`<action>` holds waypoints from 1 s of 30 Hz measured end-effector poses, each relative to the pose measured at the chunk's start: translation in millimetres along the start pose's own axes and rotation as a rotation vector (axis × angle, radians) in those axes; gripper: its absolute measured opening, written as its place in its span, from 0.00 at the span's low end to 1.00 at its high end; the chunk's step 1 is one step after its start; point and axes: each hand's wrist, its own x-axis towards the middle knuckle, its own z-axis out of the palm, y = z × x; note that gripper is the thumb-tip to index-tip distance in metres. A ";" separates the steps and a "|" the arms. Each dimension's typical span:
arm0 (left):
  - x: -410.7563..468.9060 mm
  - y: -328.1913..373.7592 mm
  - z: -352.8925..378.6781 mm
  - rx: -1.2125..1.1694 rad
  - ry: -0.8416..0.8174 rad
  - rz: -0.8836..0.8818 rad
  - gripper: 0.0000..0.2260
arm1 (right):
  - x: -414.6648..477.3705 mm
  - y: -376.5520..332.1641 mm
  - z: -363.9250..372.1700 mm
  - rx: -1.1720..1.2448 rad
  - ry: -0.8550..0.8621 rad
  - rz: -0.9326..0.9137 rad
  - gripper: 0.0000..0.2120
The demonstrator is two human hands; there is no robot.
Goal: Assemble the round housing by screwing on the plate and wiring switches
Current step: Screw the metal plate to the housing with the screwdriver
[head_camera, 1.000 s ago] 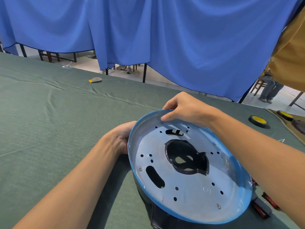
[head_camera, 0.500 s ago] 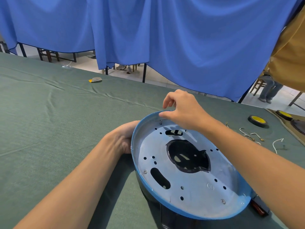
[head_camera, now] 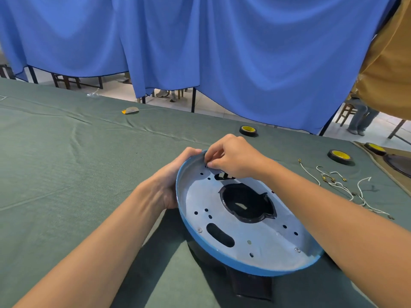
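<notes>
A round metal plate (head_camera: 255, 238) with a blue rim sits tilted on a black round housing (head_camera: 251, 285), on the green tablecloth. The plate has a large dark centre opening, two slots, several small holes and a few screws in place. My left hand (head_camera: 171, 181) grips the plate's far-left rim. My right hand (head_camera: 231, 156) is at the far edge of the plate, thumb and fingers pinched together over a small hole; whatever they pinch is too small to make out. White wires with gold terminals (head_camera: 340, 185) lie to the right.
Three rolls of black tape with yellow cores (head_camera: 248, 130) (head_camera: 340, 156) (head_camera: 375, 148) sit on the far right of the table. A small yellow-grey scrap (head_camera: 130, 110) lies far left. Blue curtains hang behind the table; a person's legs show at far right.
The plate and housing have settled lower and more level. My right hand shifted from the rim to a hole on the plate's far edge and pinched its fingers. The wires and a third tape roll came into view.
</notes>
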 end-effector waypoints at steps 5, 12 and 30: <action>-9.1 -16.8 5.7 -0.014 0.130 0.061 0.18 | -6.4 -14.6 -3.9 0.023 -0.060 -0.024 0.05; -16.5 -2.1 -17.7 0.227 0.077 -0.197 0.30 | -18.2 -29.3 -1.5 0.059 -0.112 -0.010 0.04; 15.3 9.9 -36.1 0.336 -0.123 -0.152 0.23 | 11.9 -13.3 -3.3 0.459 -0.276 0.244 0.07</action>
